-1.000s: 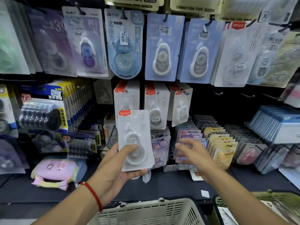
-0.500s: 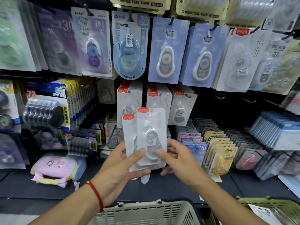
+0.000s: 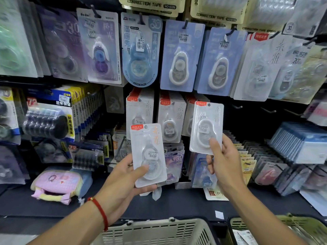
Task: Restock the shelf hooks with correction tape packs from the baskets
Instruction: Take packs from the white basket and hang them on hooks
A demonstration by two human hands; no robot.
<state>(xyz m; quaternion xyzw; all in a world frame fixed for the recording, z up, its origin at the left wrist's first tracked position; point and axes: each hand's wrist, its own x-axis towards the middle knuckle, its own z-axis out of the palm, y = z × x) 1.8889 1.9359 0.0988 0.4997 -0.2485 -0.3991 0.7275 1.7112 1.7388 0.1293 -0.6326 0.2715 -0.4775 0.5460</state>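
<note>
At the far left of the shelf lie a pink pouch [image 3: 56, 184] and, above it, a hanging blister pack of black refill rolls [image 3: 46, 122]. Moving right, the left hand [image 3: 123, 183] holds a white correction tape pack [image 3: 149, 154] upright, thumb pressed across its lower front and fingers curled behind its bottom edge; a red cord bracelet [image 3: 100, 211] circles that wrist. Behind this pack, two hooks carry full rows of the same white packs [image 3: 170, 117] with red corner tabs. Right of them, the right hand [image 3: 223, 163] pinches a second white correction tape pack [image 3: 206, 128] by its lower part, thumb on the front, and lifts it toward the third row of the same white packs [image 3: 190, 114], which looks thinner. Its hang hole at the top sits close to the level of those rows. Further right, several bare hooks [image 3: 237, 106] stick out of the dark back panel. At the bottom edge stand a beige basket [image 3: 159, 230] and, to the right, a green basket [image 3: 300, 225] with a few packs inside.

The step in hand seems to be hanging the right pack. The next move likely calls for lining its hole up with the hook tip and sliding it back flat, then passing the left pack across.
</note>
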